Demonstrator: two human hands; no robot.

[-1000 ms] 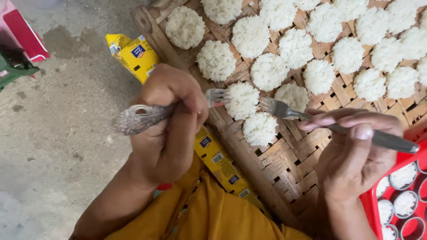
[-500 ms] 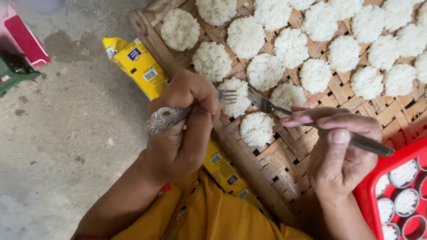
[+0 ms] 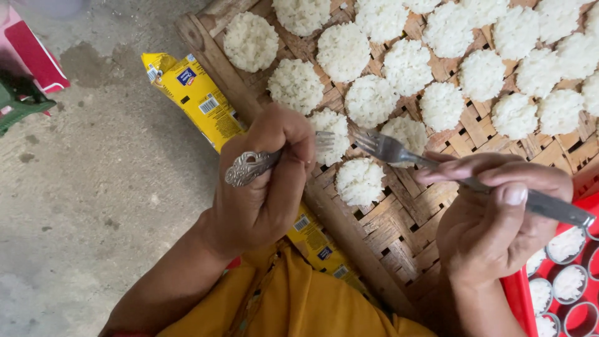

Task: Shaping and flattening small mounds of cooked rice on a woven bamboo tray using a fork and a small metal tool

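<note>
Concrete floor (image 3: 93,206), grey w/ dark stains, fills the left side; a red and pink box-like thing (image 3: 31,53) and a green plastic piece (image 3: 19,103) sit at the far left edge. A woven bamboo tray (image 3: 399,231) w/ a thick wooden rim runs diagonally from top centre to bottom right and carries rows of round white rice cakes (image 3: 405,62), set close but mostly apart. A yellow packet (image 3: 193,93) lies along the tray's rim on the floor side, partly under the left arm. At bottom right, a red tray (image 3: 518,296) holds small round metal moulds (image 3: 568,284) w/ white rice in them. Left hand (image 3: 265,181) is closed in a fist round a fork w/ an ornate handle (image 3: 249,167), tines on the rice cake (image 3: 331,134) just beside the knuckles. Right hand (image 3: 493,215) pinches a second, plain-handled fork (image 3: 390,148) between thumb and fingers, tines over the tray just beside a cake (image 3: 405,132). One cake (image 3: 359,181) lies alone nearest the body, between both hands. Vs. a half sec ago: both hands sit in about the same spot, forks a bit further apart, the view shifted slightly, the lone cake unchanged.
</note>
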